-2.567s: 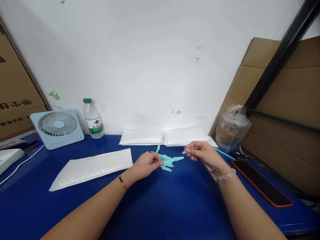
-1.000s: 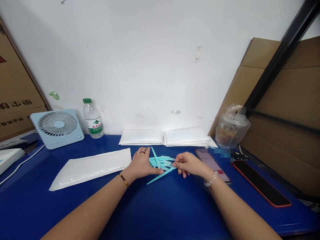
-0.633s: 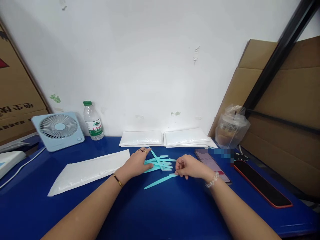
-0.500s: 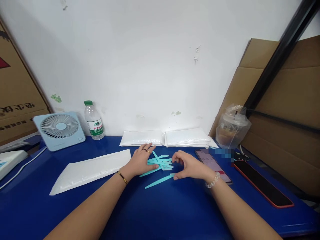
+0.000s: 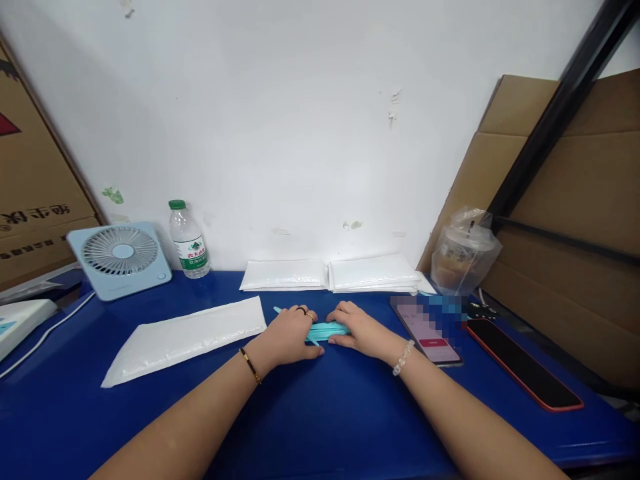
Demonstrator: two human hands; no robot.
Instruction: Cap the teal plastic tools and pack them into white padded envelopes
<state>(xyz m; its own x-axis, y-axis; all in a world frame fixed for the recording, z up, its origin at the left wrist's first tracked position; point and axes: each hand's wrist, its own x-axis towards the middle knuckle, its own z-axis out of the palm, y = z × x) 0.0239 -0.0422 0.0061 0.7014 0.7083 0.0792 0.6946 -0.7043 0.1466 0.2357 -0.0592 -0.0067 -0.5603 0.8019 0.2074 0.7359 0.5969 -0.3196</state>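
Observation:
A bundle of slim turquoise eyebrow razors [image 5: 328, 331] lies on the blue table between my hands. My left hand [image 5: 290, 335] curls over their left part, its thumb along the near side, and one tip pokes out beyond the fingers. From the other side my right hand [image 5: 361, 331] grips the right ends between thumb and fingers. The razors are mostly lined up side by side, with one or two slanting at the left. Both palms hide the ends of the bundle. Left of my left hand lies a flat white padded mailer [image 5: 185, 340].
Two stacks of white mailers, the left stack [image 5: 284, 275] and the right stack [image 5: 373, 273], lie against the wall. A phone [image 5: 430, 333], a red-edged black phone [image 5: 525, 365] and a bagged drink cup [image 5: 463, 257] stand right. A fan [image 5: 120, 260] and water bottle [image 5: 189, 241] stand left.
The scattered, crossed razors, including the separate near one, are now drawn together into a compact bundle. My right hand has moved left, and both hands have closed in around them.

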